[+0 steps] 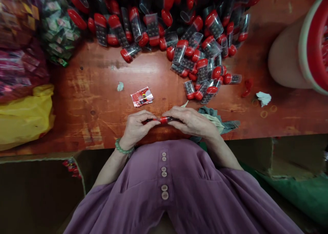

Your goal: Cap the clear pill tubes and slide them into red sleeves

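Observation:
Both my hands meet at the near edge of a red-brown wooden table point(102, 69). My left hand point(137, 126) and my right hand point(191, 121) are closed together on a small clear tube with a red cap point(164, 119), held sideways between the fingertips. A green bead bracelet point(122, 148) circles my left wrist. A small red-and-white printed packet point(141, 96) lies flat on the table just beyond my hands.
A big heap of clear red-capped tubes point(194, 46) covers the far middle. Bags of wrapped packets point(58, 25) and a yellow bag point(25, 114) sit at the left. A red-rimmed container point(299, 46) stands right. A grey-green cloth point(217, 121) lies by my right hand.

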`<state>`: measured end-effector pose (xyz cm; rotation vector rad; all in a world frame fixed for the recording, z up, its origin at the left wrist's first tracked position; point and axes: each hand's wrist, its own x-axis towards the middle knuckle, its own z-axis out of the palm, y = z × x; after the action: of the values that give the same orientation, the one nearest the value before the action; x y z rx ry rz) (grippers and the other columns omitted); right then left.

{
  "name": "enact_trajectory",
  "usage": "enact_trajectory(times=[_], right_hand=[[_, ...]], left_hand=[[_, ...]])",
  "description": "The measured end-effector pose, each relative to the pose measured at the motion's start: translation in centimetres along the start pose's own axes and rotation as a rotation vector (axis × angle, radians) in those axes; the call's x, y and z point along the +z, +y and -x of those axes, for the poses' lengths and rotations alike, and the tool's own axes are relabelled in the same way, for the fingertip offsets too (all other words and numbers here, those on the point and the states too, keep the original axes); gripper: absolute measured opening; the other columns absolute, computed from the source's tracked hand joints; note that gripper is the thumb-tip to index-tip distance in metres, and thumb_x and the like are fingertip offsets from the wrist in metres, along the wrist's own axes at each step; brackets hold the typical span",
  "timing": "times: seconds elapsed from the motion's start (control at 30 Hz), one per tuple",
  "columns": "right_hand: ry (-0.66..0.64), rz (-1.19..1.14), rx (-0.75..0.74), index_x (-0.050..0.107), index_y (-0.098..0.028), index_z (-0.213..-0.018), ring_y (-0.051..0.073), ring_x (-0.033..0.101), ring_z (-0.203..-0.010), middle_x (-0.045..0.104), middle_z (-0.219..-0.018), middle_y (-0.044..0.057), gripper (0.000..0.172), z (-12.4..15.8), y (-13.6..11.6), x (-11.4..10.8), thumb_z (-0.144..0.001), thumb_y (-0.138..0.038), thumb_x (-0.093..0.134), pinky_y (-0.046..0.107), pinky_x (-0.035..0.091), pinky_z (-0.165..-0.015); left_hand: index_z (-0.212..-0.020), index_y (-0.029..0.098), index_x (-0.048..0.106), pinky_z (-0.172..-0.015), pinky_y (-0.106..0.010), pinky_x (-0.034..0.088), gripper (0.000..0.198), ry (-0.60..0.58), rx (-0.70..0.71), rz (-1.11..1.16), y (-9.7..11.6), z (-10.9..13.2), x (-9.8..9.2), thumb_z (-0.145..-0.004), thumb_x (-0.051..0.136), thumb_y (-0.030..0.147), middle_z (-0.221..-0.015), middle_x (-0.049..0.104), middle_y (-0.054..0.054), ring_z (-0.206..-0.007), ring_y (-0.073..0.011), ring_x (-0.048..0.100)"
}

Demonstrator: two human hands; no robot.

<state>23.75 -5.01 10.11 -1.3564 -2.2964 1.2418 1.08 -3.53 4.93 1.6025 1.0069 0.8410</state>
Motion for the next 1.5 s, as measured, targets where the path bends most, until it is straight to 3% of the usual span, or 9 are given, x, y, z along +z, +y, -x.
enact_trajectory(times=[0.23, 0.53, 0.73, 0.97, 1.13, 1.3, 1.5], right_hand=[[-0.089, -0.055, -0.001, 0.064, -0.021, -0.126, 0.021, 0.065, -0.093, 0.07, -0.104, 0.008, 0.034, -0.7, 0.1, -0.1, -0.094, -0.016, 0.055, 0.034, 0.05, -0.083], [-0.163, -0.17, -0.043, 0.064, -0.023, -0.126, 0.02, 0.068, -0.104, 0.073, -0.119, 0.006, 0.034, -1.3, 0.6, -0.3, -0.093, -0.016, 0.058, 0.034, 0.051, -0.09], [-0.155, -0.257, -0.04, 0.06, -0.02, -0.133, 0.019, 0.069, -0.102, 0.073, -0.118, 0.007, 0.039, -1.0, 1.6, -0.2, -0.094, -0.024, 0.06, 0.032, 0.051, -0.087], [-0.202, -0.304, -0.001, 0.061, -0.019, -0.131, 0.016, 0.069, -0.089, 0.075, -0.109, 0.006, 0.04, -1.1, 2.0, -0.2, -0.092, -0.026, 0.063, 0.027, 0.05, -0.078], [-0.253, -0.392, 0.006, 0.062, -0.019, -0.127, 0.015, 0.07, -0.092, 0.075, -0.107, 0.005, 0.038, -1.5, 2.0, -0.2, -0.089, -0.021, 0.065, 0.027, 0.052, -0.08], [-0.213, -0.433, 0.024, 0.065, -0.018, -0.123, 0.016, 0.069, -0.091, 0.075, -0.105, 0.005, 0.034, -1.7, 2.1, 0.1, -0.09, -0.026, 0.064, 0.029, 0.052, -0.081], [-0.094, -0.673, 0.123, 0.068, -0.016, -0.118, 0.016, 0.068, -0.091, 0.074, -0.104, 0.005, 0.033, -1.5, 2.3, 0.9, -0.09, -0.034, 0.064, 0.028, 0.053, -0.081]], left_hand=[[-0.081, 0.02, 0.079, -0.061, -0.024, 0.051, 0.013, -0.115, -0.138, 0.08, -0.5, 0.1, 0.6, -0.079, 0.077, 0.033, -0.074, 0.074, -0.004, -0.064, -0.0128, 0.065], [-0.085, 0.02, 0.081, -0.064, -0.025, 0.053, 0.016, -0.299, -0.354, 0.194, -0.5, -1.0, -0.4, -0.074, 0.077, 0.031, -0.08, 0.078, -0.004, -0.067, -0.0153, 0.068], [-0.08, 0.021, 0.081, -0.064, -0.026, 0.056, 0.018, -0.23, -0.495, 0.354, -0.9, -0.6, 0.0, -0.067, 0.082, 0.034, -0.079, 0.079, -0.005, -0.065, -0.0164, 0.07], [-0.078, 0.023, 0.081, -0.063, -0.026, 0.057, 0.019, -0.213, -0.52, 0.398, -1.0, -0.5, 0.2, -0.064, 0.085, 0.034, -0.078, 0.079, -0.005, -0.062, -0.016, 0.07], [-0.076, 0.022, 0.081, -0.057, -0.023, 0.054, 0.016, -0.233, -0.528, 0.388, -0.9, -0.6, 0.3, -0.065, 0.084, 0.034, -0.073, 0.078, -0.004, -0.058, -0.0139, 0.068], [-0.077, 0.022, 0.081, -0.055, -0.023, 0.051, 0.021, -0.236, -0.515, 0.374, -1.2, -0.5, 0.4, -0.066, 0.084, 0.04, -0.071, 0.077, -0.003, -0.057, -0.0135, 0.065], [-0.075, 0.018, 0.079, -0.058, -0.025, 0.052, 0.033, -0.25, -0.547, 0.48, -1.7, -0.4, 0.1, -0.07, 0.081, 0.05, -0.068, 0.074, -0.004, -0.058, -0.0135, 0.064]])
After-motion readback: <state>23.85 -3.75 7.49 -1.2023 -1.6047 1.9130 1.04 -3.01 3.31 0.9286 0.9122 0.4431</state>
